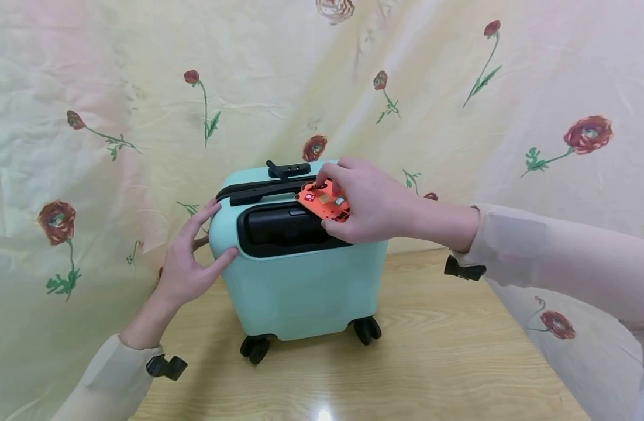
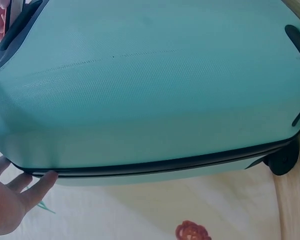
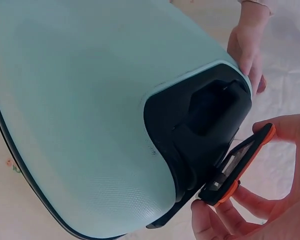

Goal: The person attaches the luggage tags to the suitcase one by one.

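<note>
A mint-green suitcase (image 1: 306, 292) stands upright on its black wheels. My right hand (image 1: 376, 202) pinches an orange luggage tag (image 1: 327, 200) by its edges, over the black recess (image 1: 279, 228) at the suitcase's upper front. In the right wrist view, the tag's black back (image 3: 231, 167) has a clear window and faces the suitcase. My left hand (image 1: 187, 272) rests on the suitcase's left upper corner, fingers spread. The left wrist view shows some of those fingers by the black zipper seam (image 2: 165, 165). Whether a strap joins tag and suitcase is hidden.
Along the suitcase top runs a black carry handle (image 1: 258, 191), with a black lock (image 1: 290, 170) behind it. The suitcase stands on a light wood surface (image 1: 432, 351). A floral cloth (image 1: 279, 76) hangs close behind and at both sides.
</note>
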`<state>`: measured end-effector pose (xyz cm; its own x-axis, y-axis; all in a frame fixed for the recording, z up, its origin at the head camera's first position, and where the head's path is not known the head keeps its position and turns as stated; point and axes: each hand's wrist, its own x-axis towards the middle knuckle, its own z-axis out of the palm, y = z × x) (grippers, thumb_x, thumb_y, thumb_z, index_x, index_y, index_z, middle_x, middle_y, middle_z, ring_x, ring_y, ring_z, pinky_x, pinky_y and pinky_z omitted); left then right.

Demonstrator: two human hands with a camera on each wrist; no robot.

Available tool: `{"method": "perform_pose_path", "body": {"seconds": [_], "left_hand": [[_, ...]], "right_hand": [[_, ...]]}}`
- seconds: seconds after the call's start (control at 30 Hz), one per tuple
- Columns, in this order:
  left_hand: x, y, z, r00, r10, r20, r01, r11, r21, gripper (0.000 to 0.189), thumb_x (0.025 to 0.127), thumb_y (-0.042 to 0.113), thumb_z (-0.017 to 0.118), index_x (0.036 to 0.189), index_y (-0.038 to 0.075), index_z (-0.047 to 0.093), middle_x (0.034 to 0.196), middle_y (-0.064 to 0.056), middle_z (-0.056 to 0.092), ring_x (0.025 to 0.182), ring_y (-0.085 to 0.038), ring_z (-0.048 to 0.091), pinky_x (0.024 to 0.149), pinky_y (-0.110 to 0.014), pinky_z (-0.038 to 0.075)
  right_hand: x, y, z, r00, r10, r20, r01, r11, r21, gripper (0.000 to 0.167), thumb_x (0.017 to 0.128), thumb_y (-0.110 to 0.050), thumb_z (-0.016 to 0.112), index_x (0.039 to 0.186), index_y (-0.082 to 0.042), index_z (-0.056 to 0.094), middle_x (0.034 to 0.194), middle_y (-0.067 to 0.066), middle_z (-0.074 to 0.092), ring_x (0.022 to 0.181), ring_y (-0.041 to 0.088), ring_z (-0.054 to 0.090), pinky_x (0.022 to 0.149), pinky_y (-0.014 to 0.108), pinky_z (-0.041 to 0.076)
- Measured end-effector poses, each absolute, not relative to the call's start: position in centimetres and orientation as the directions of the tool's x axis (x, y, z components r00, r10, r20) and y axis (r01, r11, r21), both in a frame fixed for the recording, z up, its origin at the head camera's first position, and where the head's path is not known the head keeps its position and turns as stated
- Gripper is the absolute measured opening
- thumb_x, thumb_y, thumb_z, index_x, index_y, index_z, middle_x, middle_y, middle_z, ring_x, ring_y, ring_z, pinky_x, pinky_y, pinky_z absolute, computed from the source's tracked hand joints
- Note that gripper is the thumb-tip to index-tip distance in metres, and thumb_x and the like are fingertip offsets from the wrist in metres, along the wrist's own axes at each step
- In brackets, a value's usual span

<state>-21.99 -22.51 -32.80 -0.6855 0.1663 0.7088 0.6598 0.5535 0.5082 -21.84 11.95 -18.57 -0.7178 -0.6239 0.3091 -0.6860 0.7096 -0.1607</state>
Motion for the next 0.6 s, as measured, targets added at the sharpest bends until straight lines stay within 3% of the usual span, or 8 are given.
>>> {"method": "perform_pose_path", "body": {"seconds": [0.1, 0.17, 0.23, 0.43, 0.6], "left_hand": [[-22.0, -22.5, -32.5, -0.685, 0.167, 0.709, 0.661, 0.552, 0.509, 0.080, 0.084, 0.003, 0.083, 0.157, 0.013, 0.051, 0.167, -0.010, 0.048, 0.150, -0.036, 0.050, 0.100, -0.038, 0.062], [-21.9, -22.6, -32.1, -0.683, 0.160, 0.712, 0.660, 0.552, 0.509, 0.072, 0.086, 0.005, 0.081, 0.153, 0.012, 0.056, 0.163, -0.012, 0.052, 0.148, -0.036, 0.052, 0.103, -0.023, 0.054], [-21.8, -22.6, -31.2, -0.682, 0.154, 0.715, 0.656, 0.561, 0.505, 0.061, 0.087, 0.009, 0.079, 0.146, 0.008, 0.061, 0.156, -0.014, 0.058, 0.143, -0.035, 0.056, 0.103, -0.022, 0.047], [-22.4, -21.2, -25.1, -0.747, 0.198, 0.635, 0.558, 0.706, 0.436, 0.032, 0.097, 0.023, 0.076, 0.123, 0.004, 0.075, 0.131, -0.018, 0.073, 0.127, -0.038, 0.059, 0.107, -0.057, 0.046], [-24.2, -18.6, -20.9, -0.845, 0.310, 0.436, 0.484, 0.791, 0.375, 0.037, 0.102, 0.036, 0.069, 0.122, 0.007, 0.078, 0.126, -0.016, 0.077, 0.124, -0.036, 0.065, 0.106, -0.057, 0.050]], "right_hand": [[-21.9, 11.9, -18.7, -0.705, -0.636, 0.314, -0.696, 0.706, -0.133, 0.051, 0.088, -0.032, 0.080, 0.130, -0.013, 0.059, 0.103, 0.005, 0.061, 0.096, 0.020, 0.057, 0.078, 0.036, 0.053], [-22.0, 11.8, -19.0, -0.690, -0.649, 0.321, -0.704, 0.704, -0.092, 0.053, 0.088, -0.034, 0.081, 0.130, -0.012, 0.058, 0.101, 0.004, 0.061, 0.095, 0.020, 0.057, 0.077, 0.036, 0.052], [-22.0, 11.6, -19.2, -0.673, -0.661, 0.331, -0.712, 0.700, -0.048, 0.054, 0.088, -0.035, 0.080, 0.131, -0.011, 0.058, 0.100, 0.004, 0.060, 0.095, 0.021, 0.056, 0.077, 0.036, 0.052], [-22.0, 11.3, -20.0, -0.639, -0.674, 0.370, -0.714, 0.699, 0.040, 0.053, 0.090, -0.035, 0.076, 0.133, -0.011, 0.056, 0.105, 0.005, 0.059, 0.103, 0.025, 0.055, 0.071, 0.036, 0.051], [-22.0, 11.2, -20.2, -0.648, -0.662, 0.378, -0.690, 0.720, 0.078, 0.053, 0.090, -0.036, 0.074, 0.134, -0.013, 0.055, 0.104, 0.006, 0.057, 0.102, 0.027, 0.056, 0.067, 0.036, 0.051]]}}
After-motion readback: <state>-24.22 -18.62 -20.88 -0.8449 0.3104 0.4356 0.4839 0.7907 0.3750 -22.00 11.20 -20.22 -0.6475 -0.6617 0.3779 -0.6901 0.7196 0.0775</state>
